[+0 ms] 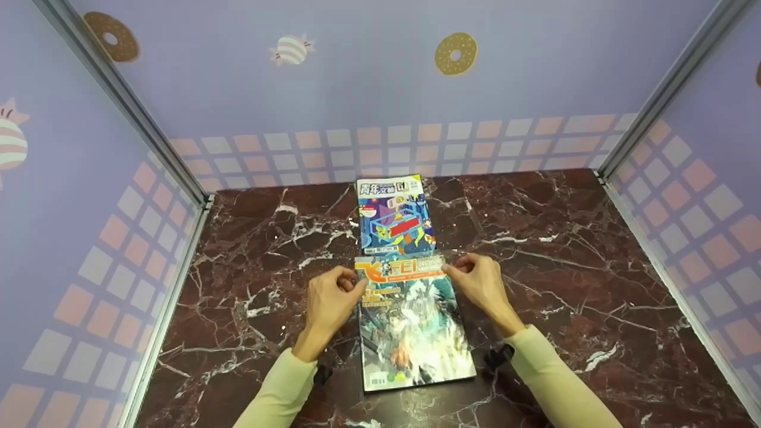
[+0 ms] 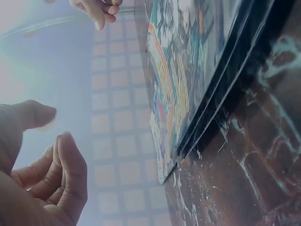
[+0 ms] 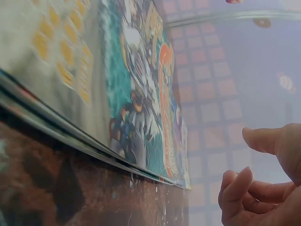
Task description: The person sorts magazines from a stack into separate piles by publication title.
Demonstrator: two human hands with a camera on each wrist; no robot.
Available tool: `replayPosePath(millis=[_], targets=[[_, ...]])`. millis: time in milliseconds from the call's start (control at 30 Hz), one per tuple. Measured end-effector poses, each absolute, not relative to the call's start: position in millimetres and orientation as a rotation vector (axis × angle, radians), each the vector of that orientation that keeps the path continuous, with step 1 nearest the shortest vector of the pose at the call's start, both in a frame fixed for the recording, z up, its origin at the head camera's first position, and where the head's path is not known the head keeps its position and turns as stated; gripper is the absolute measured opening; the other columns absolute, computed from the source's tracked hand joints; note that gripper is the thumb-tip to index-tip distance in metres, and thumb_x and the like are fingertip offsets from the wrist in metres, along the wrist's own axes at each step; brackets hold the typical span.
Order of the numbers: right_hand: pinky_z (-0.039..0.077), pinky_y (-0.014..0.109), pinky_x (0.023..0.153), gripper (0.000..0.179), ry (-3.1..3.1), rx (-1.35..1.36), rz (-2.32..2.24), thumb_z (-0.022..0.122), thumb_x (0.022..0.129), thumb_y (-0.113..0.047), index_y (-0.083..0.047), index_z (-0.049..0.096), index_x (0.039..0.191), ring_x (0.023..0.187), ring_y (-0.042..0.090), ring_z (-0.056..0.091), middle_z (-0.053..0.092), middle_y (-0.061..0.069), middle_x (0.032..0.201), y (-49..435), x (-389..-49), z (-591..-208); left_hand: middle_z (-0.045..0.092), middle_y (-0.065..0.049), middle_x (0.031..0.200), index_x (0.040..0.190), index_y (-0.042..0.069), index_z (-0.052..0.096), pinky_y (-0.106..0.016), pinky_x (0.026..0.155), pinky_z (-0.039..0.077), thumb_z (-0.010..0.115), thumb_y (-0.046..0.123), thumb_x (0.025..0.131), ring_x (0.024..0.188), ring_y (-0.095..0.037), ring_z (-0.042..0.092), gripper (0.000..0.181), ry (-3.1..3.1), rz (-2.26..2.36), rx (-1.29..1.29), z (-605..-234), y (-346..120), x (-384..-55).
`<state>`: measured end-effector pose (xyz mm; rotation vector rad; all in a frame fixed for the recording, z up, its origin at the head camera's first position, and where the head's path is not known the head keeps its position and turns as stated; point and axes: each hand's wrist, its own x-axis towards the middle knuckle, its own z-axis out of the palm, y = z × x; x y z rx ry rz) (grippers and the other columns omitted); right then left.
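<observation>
A FEI magazine [image 1: 410,333] with an orange title band lies on the dark marbled table. Beyond it, and meeting its top edge, is a blue illustrated magazine [image 1: 397,223]. My left hand [image 1: 333,297] hovers beside the FEI magazine's upper left corner, fingers loosely bent. At the opposite corner is my right hand [image 1: 480,284], its thumb toward the title band. Both wrist views show a gap between thumb and fingers, with nothing held in the left hand [image 2: 51,174] or the right hand [image 3: 263,183]. Layered edges show beneath the cover [image 2: 188,61] in the left wrist view.
Purple panels [image 1: 368,77] with donut and candy prints wall the table [image 1: 267,238] at the back and both sides. Metal posts [image 1: 131,107] stand at the corners. Dark bands [image 1: 499,356] sit by the sleeve cuffs.
</observation>
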<state>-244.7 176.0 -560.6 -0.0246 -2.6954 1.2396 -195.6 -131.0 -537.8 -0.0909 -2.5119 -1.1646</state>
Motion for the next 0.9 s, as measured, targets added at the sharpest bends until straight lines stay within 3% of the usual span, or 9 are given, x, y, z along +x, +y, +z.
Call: replayPosePath(millis=[167, 467, 633, 900], targets=[[0.055, 0.031, 0.070, 0.032, -2.704, -0.012, 1.264, 0.090, 0.090, -0.032, -0.002, 0.082, 0.099, 0.070, 0.015, 0.068, 0.080, 0.011, 0.084, 175, -228, -560, 0.072, 0.000, 0.067, 0.087, 0.009, 0.079, -0.032, 0.064, 0.055, 0.088, 0.017, 0.086, 0.059, -0.012, 0.063, 0.012, -2.507, -1.052, -0.131, -536, -130, -179], [0.059, 0.030, 0.068, 0.037, -2.761, -0.022, 1.251, 0.092, 0.088, -0.029, 0.002, 0.080, 0.103, 0.071, 0.015, 0.069, 0.080, 0.012, 0.086, 181, -184, -572, 0.075, -0.002, 0.070, 0.084, 0.006, 0.078, -0.020, 0.057, 0.054, 0.089, 0.005, 0.082, 0.059, -0.006, 0.062, 0.012, -2.504, -1.089, -0.158, -554, -123, -140], [0.060, 0.032, 0.068, 0.039, -2.822, -0.061, 1.230, 0.093, 0.087, -0.033, 0.000, 0.080, 0.102, 0.072, 0.014, 0.070, 0.079, 0.008, 0.083, 184, -159, -581, 0.073, 0.005, 0.067, 0.082, 0.011, 0.077, -0.022, 0.059, 0.052, 0.092, 0.010, 0.078, 0.059, 0.000, 0.059, 0.015, -2.584, -1.071, -0.026, -568, -119, -116], [0.052, 0.028, 0.064, 0.035, -2.865, -0.124, 1.208, 0.093, 0.087, -0.033, -0.003, 0.080, 0.097, 0.067, 0.011, 0.062, 0.072, 0.002, 0.076, 184, -138, -591, 0.070, 0.008, 0.068, 0.089, 0.013, 0.079, -0.032, 0.061, 0.053, 0.096, 0.024, 0.076, 0.061, -0.008, 0.062, 0.025, -2.761, -0.995, 0.144, -577, -114, -96]])
